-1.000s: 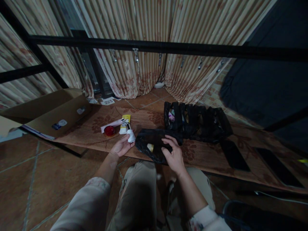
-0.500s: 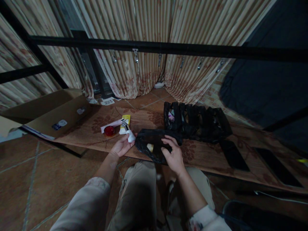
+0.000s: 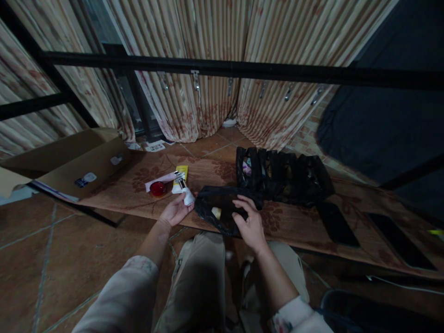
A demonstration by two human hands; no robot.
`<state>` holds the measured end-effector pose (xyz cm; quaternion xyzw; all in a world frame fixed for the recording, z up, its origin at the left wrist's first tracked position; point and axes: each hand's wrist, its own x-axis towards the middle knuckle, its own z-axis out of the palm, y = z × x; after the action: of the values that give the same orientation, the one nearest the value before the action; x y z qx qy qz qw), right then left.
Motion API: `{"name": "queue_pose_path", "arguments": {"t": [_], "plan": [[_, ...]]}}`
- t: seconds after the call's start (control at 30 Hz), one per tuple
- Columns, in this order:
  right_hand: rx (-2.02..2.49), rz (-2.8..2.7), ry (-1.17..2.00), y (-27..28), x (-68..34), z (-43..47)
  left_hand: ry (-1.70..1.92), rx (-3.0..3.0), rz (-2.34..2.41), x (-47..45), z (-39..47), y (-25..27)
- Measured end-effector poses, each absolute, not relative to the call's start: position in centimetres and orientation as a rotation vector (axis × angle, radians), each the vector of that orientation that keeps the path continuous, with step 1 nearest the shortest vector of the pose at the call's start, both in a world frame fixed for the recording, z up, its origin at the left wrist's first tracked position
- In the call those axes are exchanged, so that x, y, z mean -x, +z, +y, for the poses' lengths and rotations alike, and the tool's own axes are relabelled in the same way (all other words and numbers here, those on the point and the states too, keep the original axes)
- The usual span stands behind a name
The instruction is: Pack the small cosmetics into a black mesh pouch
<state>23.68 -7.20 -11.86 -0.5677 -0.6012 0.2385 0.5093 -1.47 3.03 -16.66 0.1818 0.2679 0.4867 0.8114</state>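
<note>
My left hand (image 3: pixel 175 210) is closed around a small white bottle (image 3: pixel 188 198) with a silver cap, at the left end of a black mesh bag (image 3: pixel 208 196). The bag lies at the bench's front edge, and a small cream-coloured item (image 3: pixel 216 212) shows in it. Over the bag's right part, my right hand (image 3: pixel 251 224) is curved with thumb and fingers apart; nothing shows between them. Just beyond my left hand are a pale pink tube (image 3: pixel 163 179), a yellow and white tube (image 3: pixel 183 172) and a round red container (image 3: pixel 158 188).
A black mesh organizer (image 3: pixel 284 178) with several filled compartments stands at the back right. Two dark flat phone-like slabs (image 3: pixel 338 224) lie on the patterned bench cover (image 3: pixel 211 170). An open cardboard box (image 3: pixel 90 171) stands at the left, and a black metal bar (image 3: pixel 222 68) crosses before the curtains.
</note>
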Motion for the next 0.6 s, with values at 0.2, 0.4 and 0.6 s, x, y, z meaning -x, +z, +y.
{"name": "queue_pose_path", "arguments": {"t": [0.2,0.4,0.6], "plan": [[1.363,-1.452,0.57,-12.12,-23.76,-7.14,1.044,-0.381,0.571,1.38,2.99,-16.56],[1.364,-1.462,0.562,-12.07,-23.8,-7.14,1.049,-0.392,0.557,1.38,2.97,-16.58],[1.373,-1.464,0.549,-12.01,-23.79,-7.17,1.041,-0.391,0.55,1.39,2.96,-16.55]]}}
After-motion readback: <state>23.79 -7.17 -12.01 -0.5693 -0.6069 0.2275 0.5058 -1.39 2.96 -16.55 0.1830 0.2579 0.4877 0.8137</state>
